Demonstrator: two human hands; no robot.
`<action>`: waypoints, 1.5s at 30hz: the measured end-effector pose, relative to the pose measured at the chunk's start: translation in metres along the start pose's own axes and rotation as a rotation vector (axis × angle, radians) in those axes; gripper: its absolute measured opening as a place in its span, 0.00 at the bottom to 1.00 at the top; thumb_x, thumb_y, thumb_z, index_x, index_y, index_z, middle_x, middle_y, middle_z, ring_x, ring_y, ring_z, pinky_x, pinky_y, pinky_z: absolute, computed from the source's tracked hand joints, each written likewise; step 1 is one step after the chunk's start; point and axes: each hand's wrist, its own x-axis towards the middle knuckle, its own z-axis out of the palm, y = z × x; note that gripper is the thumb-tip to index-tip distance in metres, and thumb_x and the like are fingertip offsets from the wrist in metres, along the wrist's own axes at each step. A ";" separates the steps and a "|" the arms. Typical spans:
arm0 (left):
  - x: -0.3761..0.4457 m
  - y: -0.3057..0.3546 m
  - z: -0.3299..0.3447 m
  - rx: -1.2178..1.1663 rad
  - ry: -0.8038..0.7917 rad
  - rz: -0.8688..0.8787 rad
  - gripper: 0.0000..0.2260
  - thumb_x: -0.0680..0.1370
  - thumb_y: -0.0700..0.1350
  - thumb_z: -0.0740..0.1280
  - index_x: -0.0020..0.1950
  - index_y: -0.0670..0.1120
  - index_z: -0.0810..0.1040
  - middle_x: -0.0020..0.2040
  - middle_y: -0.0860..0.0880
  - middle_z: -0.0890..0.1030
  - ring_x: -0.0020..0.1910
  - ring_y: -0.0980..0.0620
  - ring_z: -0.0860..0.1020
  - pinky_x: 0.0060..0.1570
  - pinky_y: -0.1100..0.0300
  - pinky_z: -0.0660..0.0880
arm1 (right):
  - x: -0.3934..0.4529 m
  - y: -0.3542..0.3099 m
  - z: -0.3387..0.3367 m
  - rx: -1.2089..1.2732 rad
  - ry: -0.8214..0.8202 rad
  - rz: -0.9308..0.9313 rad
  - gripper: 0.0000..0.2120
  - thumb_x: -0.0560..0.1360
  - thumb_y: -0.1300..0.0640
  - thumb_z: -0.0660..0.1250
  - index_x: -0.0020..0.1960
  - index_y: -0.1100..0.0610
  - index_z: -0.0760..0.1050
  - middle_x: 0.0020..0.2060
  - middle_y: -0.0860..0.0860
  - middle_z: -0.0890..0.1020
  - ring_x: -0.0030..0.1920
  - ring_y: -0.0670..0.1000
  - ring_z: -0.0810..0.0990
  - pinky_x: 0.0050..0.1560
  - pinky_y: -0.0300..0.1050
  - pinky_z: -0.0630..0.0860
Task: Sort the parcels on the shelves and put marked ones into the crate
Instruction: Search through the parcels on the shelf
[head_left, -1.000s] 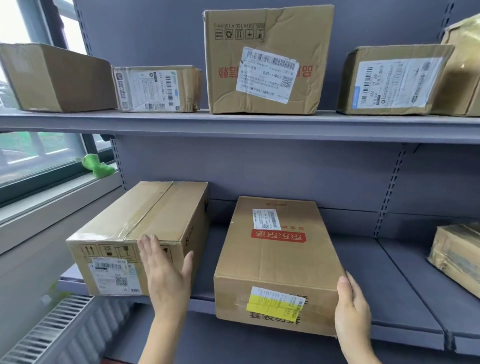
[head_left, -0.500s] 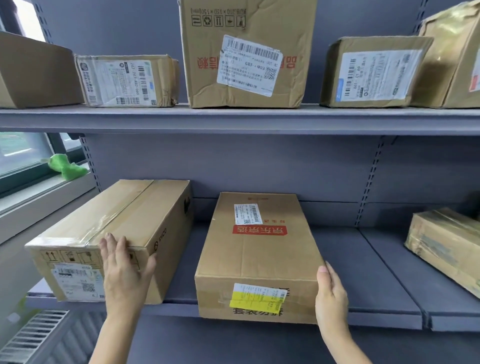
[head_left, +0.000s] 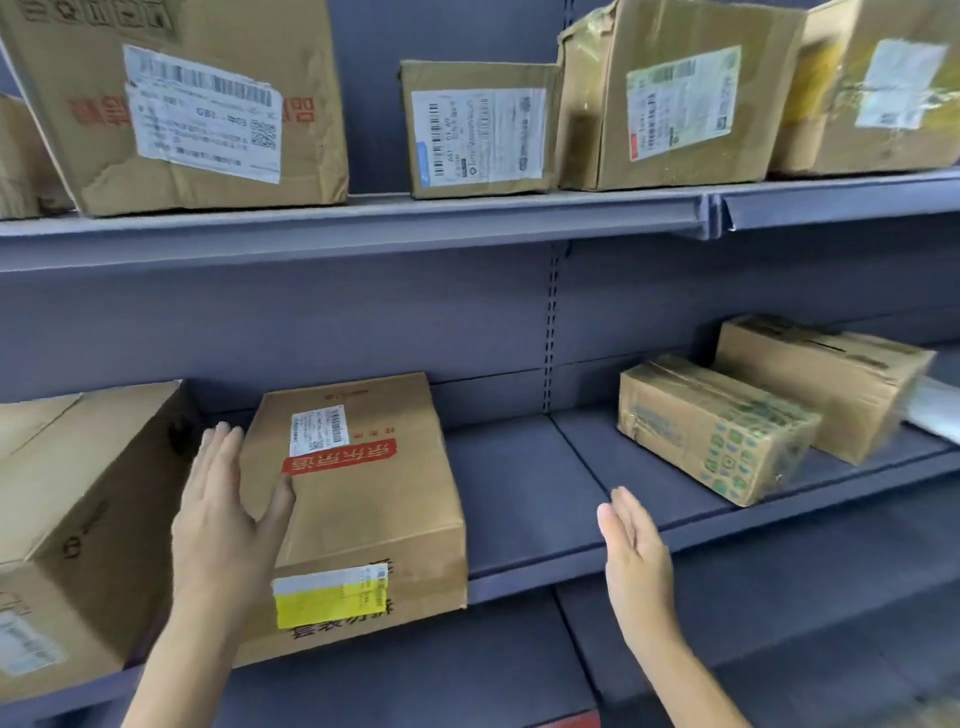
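Parcel (head_left: 358, 499) with yellow label on lower shelf (head_left: 524, 499), long axis running front to back | left hand (head_left: 226, 525) open, flat at its left side, nearer | right hand (head_left: 636, 556) open, empty, well to its right | large box (head_left: 78, 509) crowds the left.

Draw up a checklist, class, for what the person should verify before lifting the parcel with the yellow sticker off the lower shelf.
1. Left hand against the yellow-sticker parcel: ok, beside its left edge.
2. Right hand on the parcel: not ok, apart from it, over the lower shelf.
3. Either hand gripping: not ok, both open.
4. Space right of parcel: ok, bare shelf.
5. Crate position: cannot tell, not in view.
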 end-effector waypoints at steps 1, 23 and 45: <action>-0.006 0.016 0.006 -0.009 -0.015 0.004 0.27 0.72 0.36 0.69 0.69 0.37 0.66 0.71 0.40 0.67 0.72 0.44 0.62 0.69 0.50 0.59 | 0.005 -0.001 -0.014 0.007 -0.011 -0.005 0.22 0.78 0.53 0.60 0.71 0.55 0.64 0.68 0.48 0.70 0.61 0.41 0.69 0.61 0.37 0.63; -0.147 0.266 0.143 -0.070 -0.462 0.066 0.28 0.77 0.47 0.63 0.74 0.44 0.57 0.74 0.48 0.64 0.72 0.49 0.60 0.67 0.60 0.57 | 0.074 -0.015 -0.214 -0.271 -0.199 -0.187 0.26 0.74 0.57 0.64 0.70 0.52 0.63 0.67 0.48 0.70 0.67 0.48 0.67 0.66 0.43 0.65; -0.133 0.315 0.230 -0.179 -0.577 0.214 0.25 0.78 0.45 0.62 0.72 0.41 0.60 0.72 0.45 0.65 0.71 0.45 0.60 0.62 0.66 0.54 | 0.152 0.032 -0.261 -0.271 0.001 0.024 0.26 0.75 0.53 0.64 0.71 0.55 0.62 0.69 0.51 0.69 0.67 0.52 0.68 0.61 0.44 0.65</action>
